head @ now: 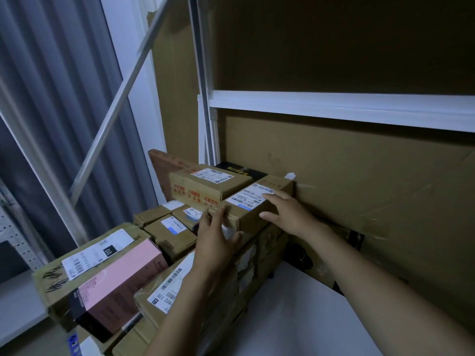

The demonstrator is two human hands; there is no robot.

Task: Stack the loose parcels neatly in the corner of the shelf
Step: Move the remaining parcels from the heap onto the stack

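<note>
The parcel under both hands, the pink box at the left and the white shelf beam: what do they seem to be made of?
Parcel: brown cardboard, matt, folded edges, with white paper labels stuck on.
Pink box: probably printed card, smooth, slight sheen; partly dark printed areas.
Shelf beam: likely painted metal, white, smooth, straight; the look leaves it open.

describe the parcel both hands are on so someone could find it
Look to the shelf's back corner, at the top of the parcel stack. The parcel lies rightmost there, against the cardboard wall. Unlike its red-printed neighbour, it bears a white label with a blue strip.
</note>
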